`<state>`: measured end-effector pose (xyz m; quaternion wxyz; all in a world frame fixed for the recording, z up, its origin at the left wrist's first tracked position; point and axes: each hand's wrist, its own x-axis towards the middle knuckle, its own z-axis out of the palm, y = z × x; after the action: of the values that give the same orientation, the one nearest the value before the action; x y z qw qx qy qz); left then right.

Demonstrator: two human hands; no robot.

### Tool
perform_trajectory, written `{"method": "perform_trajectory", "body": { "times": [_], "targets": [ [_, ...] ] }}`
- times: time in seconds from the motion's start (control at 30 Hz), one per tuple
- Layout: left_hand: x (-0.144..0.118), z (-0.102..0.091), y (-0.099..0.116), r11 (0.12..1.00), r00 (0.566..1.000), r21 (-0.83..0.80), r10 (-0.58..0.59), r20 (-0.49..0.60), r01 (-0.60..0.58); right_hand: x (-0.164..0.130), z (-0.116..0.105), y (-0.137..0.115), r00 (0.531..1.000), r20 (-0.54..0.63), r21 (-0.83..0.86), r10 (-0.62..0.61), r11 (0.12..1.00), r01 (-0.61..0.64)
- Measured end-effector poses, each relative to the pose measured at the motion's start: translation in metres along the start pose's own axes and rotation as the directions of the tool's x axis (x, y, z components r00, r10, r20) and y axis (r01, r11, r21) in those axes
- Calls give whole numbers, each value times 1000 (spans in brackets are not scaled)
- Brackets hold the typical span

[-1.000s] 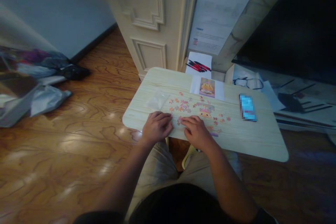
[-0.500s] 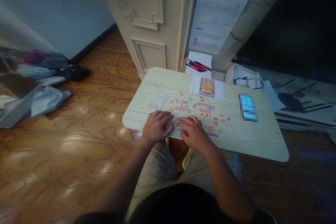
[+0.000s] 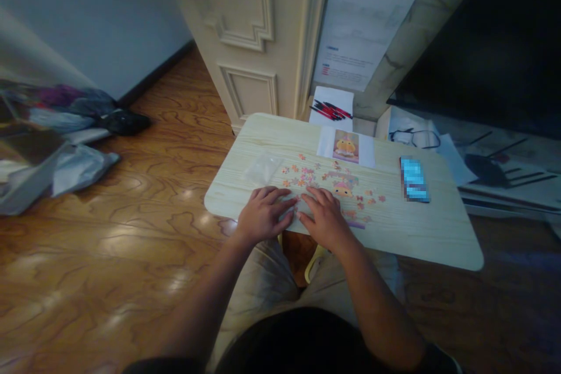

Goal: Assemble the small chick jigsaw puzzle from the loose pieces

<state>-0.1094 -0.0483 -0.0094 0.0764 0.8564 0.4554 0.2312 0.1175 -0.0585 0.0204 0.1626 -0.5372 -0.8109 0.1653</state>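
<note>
Pale wood-grain laminate covers the low bench, and both hands rest palm-down on its near edge, side by side and almost touching. Left hand lies flat with its fingers loosely spread and pointing toward the right hand, whose fingers are held close together and bent slightly over the surface; whether either hand pinches a piece underneath cannot be told, since the fingertips cover that spot. Just beyond the fingertips lie the loose puzzle pieces, small orange and pink shapes scattered across the middle of the bench. To their right sits the assembled patch of the puzzle, showing a yellow figure, close beside the right hand's knuckles. A clear plastic bag lies left of the scatter, near the left hand but apart from it. At the far edge rests the reference picture on a white sheet, and well to the right lies a blue box, blurred. Past the bench, red and black pens sit on paper, and a pair of glasses lies on a low ledge. Wooden floor stretches to the left, with crumpled bags heaped by the wall.
</note>
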Motion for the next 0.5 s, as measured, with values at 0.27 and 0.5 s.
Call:
{"method": "perform_trajectory", "body": {
  "times": [0.27, 0.5],
  "targets": [
    [1, 3, 1, 997, 995, -28, -79, -64, 77, 1, 2, 3, 999, 10, 7, -41, 999, 40],
    [2, 2, 2, 993, 990, -54, -113, -87, 109, 4, -3, 4, 983, -133, -46, 127, 990, -134]
  ]
}}
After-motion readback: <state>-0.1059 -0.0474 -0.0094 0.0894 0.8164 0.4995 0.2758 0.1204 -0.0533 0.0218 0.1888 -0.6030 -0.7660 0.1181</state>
